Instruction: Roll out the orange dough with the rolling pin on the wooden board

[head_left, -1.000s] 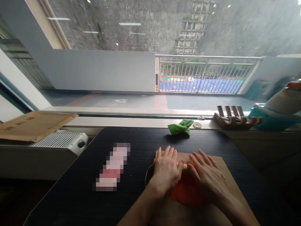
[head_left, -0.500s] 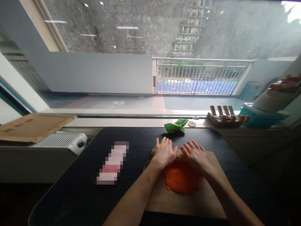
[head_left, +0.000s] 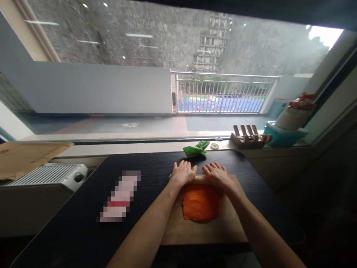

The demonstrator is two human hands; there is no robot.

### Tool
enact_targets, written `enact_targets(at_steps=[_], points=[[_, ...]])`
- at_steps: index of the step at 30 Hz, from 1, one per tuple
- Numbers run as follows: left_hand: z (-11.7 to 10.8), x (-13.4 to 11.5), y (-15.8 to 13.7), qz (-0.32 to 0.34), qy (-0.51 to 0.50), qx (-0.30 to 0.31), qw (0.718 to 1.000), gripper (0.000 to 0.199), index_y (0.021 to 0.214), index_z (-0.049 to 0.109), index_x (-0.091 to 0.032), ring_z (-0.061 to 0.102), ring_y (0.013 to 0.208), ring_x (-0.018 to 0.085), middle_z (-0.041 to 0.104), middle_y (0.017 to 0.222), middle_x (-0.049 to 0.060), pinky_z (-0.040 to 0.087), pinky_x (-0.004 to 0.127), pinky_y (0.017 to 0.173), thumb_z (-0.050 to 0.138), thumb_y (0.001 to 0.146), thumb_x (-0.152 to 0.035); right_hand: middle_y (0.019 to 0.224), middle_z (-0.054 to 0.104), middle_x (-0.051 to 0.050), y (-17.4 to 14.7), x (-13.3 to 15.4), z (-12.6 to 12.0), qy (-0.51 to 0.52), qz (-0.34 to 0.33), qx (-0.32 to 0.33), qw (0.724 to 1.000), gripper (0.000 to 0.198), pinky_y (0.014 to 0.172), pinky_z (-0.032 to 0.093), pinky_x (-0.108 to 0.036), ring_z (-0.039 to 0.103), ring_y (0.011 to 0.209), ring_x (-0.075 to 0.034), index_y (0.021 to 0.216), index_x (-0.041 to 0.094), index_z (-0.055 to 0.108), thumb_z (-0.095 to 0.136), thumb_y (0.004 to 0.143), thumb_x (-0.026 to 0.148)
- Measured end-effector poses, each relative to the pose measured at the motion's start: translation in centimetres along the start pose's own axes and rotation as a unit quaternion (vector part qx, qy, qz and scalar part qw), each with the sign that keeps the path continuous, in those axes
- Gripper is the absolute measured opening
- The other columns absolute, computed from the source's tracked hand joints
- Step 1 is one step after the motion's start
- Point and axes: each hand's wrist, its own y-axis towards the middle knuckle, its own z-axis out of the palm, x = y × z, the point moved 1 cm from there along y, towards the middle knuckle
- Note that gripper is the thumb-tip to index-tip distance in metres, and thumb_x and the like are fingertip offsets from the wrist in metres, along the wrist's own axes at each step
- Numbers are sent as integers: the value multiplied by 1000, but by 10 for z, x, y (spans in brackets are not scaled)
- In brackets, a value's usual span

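A flat, rounded sheet of orange dough (head_left: 201, 204) lies on a wooden board (head_left: 203, 235). Across its far edge runs a pale wooden rolling pin (head_left: 202, 180), its middle showing between my hands. My left hand (head_left: 182, 173) rests on the left part of the pin, palm down with the fingers stretched forward over it. On the right part lies my right hand (head_left: 218, 174) in the same way, open and flat. Both palms hide the ends of the pin. Just beyond my hands sits a crumpled green cloth (head_left: 196, 149).
The board stands on a black table (head_left: 134, 160). A blurred-out pinkish strip (head_left: 119, 197) lies at left. On the sill are a roll of tape (head_left: 214, 146), a brown rack (head_left: 248, 139) and a teal container (head_left: 284, 136). Cardboard (head_left: 33, 154) covers part of a white heater (head_left: 69, 173).
The view has shifted, so the table and its things appear further left. My hands stay on the rolling pin near the far edge, and more of the pin and dough shows between them.
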Motion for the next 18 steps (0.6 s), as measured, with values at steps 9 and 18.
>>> enact_targets(at_steps=[9, 18], points=[[2, 5, -116, 105, -10, -44, 993, 50, 136, 41, -17, 35, 133, 22, 43, 142, 9, 23, 49, 111, 26, 94, -38, 147, 32, -8, -116, 10, 41, -11, -115, -171, 979, 58, 111, 20, -39, 26, 136, -22, 142, 16, 31, 36, 94, 48], [-2, -5, 4, 11, 20, -14, 1000, 51, 126, 51, -13, 34, 133, 26, 47, 139, 13, 25, 56, 107, 20, 95, -38, 138, 45, -14, -7, -6, 5, 24, 57, -36, 997, 46, 104, 29, -46, 33, 133, -27, 125, 15, 54, 29, 97, 42]])
